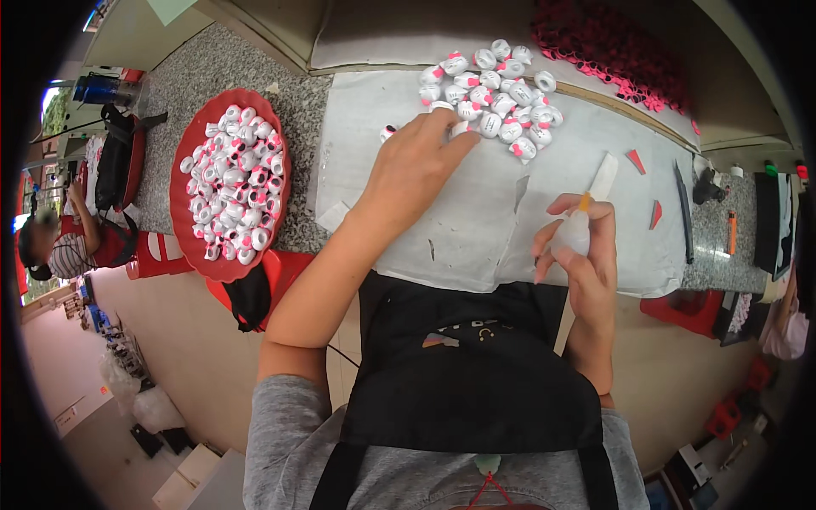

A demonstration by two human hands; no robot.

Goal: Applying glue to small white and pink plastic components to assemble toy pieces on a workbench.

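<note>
My left hand (pixel 414 161) reaches to the near-left edge of a loose pile of small white-and-pink figure heads (pixel 490 125). Between its thumb and index finger sits one small white head (pixel 460 128), partly hidden by the fingers. Another white head (pixel 388 133) with a dark opening lies just left of that hand. On the right, my right hand (pixel 586 246) grips a small translucent squeeze bottle (pixel 574 231) with an orange tip (pixel 585 202) pointing up and away. Under both hands is a pale paper sheet (pixel 459 229).
Left on the granite counter stands a red scalloped bowl (pixel 180 178) heaped with similar heads. Many pink pieces (pixel 612 51) lie at the back right. A white strip (pixel 604 176), red scraps (pixel 636 161) and a dark thin tool (pixel 683 212) lie right. Another person (pixel 72 246) is far left.
</note>
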